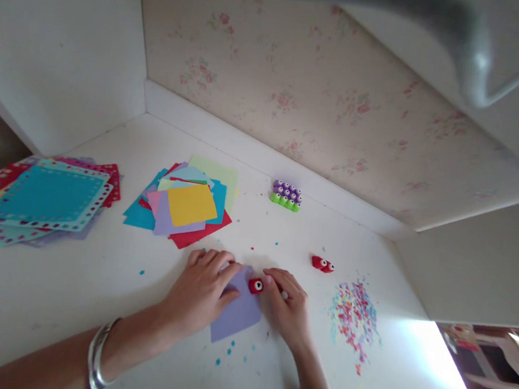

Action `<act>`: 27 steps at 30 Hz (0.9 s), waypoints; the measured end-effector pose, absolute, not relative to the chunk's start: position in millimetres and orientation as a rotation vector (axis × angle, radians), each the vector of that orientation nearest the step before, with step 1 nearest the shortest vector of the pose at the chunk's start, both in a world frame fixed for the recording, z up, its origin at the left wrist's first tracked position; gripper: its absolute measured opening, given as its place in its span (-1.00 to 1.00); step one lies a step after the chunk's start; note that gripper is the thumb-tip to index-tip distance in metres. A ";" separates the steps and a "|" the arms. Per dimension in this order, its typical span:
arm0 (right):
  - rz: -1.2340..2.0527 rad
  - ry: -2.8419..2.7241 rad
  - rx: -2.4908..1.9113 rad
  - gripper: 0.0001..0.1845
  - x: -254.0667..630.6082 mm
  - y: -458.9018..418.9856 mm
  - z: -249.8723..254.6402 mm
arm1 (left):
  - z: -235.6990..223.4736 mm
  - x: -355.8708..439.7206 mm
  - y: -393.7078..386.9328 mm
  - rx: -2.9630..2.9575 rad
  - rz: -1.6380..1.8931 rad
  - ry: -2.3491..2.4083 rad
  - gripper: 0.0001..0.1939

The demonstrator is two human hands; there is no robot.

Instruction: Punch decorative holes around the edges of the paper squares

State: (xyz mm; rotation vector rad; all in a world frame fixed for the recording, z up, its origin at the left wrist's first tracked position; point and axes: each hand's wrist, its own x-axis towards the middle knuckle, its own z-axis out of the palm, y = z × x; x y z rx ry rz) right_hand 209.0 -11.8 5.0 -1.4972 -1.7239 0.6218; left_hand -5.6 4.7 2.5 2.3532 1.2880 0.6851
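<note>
Evidently both hands were at work, the left hand [204, 289] spread over purple paper [238, 312], the right hand [288, 302] pinching a red paper punch [256, 285] at the sheet's far right edge, mid-worktop [165, 347].

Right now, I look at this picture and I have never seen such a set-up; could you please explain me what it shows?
There is no machine: these are a person's two bare hands, seen by a camera worn on the head, looking forward and down.

The left hand, with a silver bracelet near the wrist, rests on a purple sheet. The right hand has its fingertips beside a small red piece with an eye-like mark; I cannot tell whether it is held.

On the white surface lie, from left to right, decorated cards, plain coloured papers, purple and green pieces, two more red pieces and scattered confetti.
</note>
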 end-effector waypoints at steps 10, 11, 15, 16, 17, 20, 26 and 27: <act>0.724 -1.817 -1.485 -0.74 199.1 -9.8 10.8 | 2.2 -7.9 2.0 2.399 0.639 1.221 -0.86; 0.725 -1.820 -1.486 -0.74 199.2 -9.7 10.8 | 1.9 -8.0 1.8 2.396 0.644 1.213 -0.87; 0.720 -1.832 -1.499 -0.74 199.7 -9.6 10.4 | 1.2 -8.4 1.7 2.390 0.658 1.190 -0.89; 0.714 -1.833 -1.501 -0.74 199.6 -9.6 10.3 | 1.0 -8.5 1.7 2.390 0.657 1.187 -0.88; 0.708 -1.834 -1.501 -0.74 199.5 -9.7 10.2 | 0.7 -8.5 1.7 2.390 0.656 1.185 -0.88; 0.714 -1.833 -1.496 -0.74 198.9 -9.6 10.5 | -0.5 -8.5 1.6 2.390 0.671 1.178 -0.88; 0.765 -1.803 -1.524 -0.75 199.0 -8.0 12.5 | -1.6 -8.3 1.5 2.373 0.700 1.172 -0.85; 0.774 -1.802 -1.528 -0.75 199.3 -7.6 12.5 | -1.3 -8.3 1.5 2.374 0.696 1.168 -0.85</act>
